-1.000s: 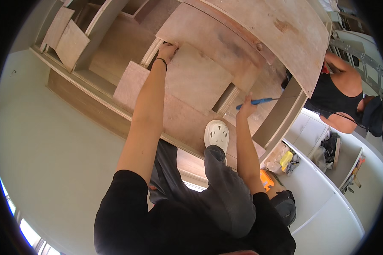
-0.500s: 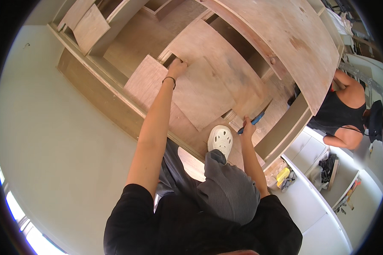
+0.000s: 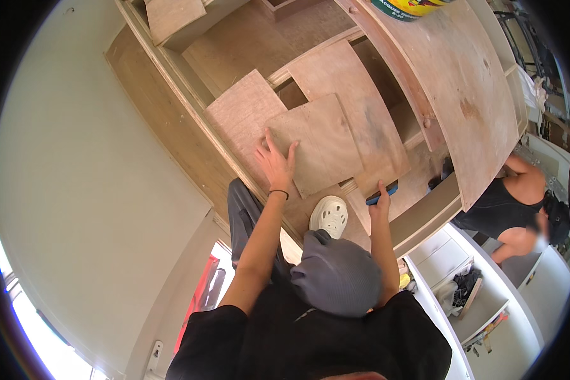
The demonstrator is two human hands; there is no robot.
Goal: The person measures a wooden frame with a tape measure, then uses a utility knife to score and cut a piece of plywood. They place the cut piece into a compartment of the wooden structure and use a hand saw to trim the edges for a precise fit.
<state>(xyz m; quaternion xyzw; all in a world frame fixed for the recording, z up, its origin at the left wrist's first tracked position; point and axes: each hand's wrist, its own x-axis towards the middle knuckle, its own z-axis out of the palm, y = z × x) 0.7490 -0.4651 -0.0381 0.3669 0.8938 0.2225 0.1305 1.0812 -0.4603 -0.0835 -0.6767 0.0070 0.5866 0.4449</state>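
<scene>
My left hand (image 3: 276,167) is open, fingers spread, over the left edge of a squarish plywood piece (image 3: 323,142). That piece lies partly over another plywood panel (image 3: 242,104) on its left and beside a long, smudged plywood panel (image 3: 351,101) on its right. My right hand (image 3: 380,200) is closed around a blue-handled tool (image 3: 391,190) at the near end of the long panel. The tool's working end cannot be made out. My white clog (image 3: 329,216) stands on the wood just below the boards.
Wooden cabinet framing (image 3: 171,82) runs along the left, beside a pale wall (image 3: 76,158). A large panel (image 3: 462,95) carries a paint can (image 3: 405,9) at the far right. A person in a black sleeveless top (image 3: 500,202) works at right, near white cabinets (image 3: 487,310).
My left hand has left the far edge of the plywood piece and opened nearer me on its left side. The piece has shifted and turned. The right-hand tool has turned; a paint can has entered view.
</scene>
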